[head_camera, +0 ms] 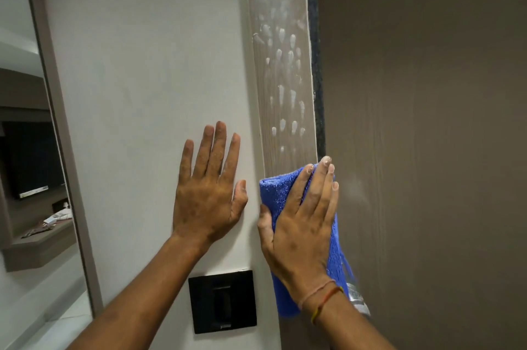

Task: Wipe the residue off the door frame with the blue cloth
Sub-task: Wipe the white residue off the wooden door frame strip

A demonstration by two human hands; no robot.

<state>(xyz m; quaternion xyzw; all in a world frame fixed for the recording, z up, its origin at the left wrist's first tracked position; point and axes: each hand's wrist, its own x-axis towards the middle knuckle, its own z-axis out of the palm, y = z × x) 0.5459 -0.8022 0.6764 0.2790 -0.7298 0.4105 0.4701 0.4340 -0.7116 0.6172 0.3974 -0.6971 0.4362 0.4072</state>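
Note:
A grey-brown door frame [278, 1] runs upright through the middle of the view. White foamy residue [285, 64] in drips and smears covers it from near the top down to just above my right hand. My right hand [302, 221] presses a folded blue cloth [278, 192] flat against the frame, thumb on the cloth's left edge, fingers spread over it. The cloth hangs down past my wrist. My left hand [209, 187] lies flat and open on the white wall [148, 64] just left of the frame, holding nothing.
A brown door [427, 121] fills the right side, with a dark gap [316, 50] between it and the frame. A black switch plate [224, 301] sits on the wall below my left hand. At far left a mirror [31, 178] reflects a room.

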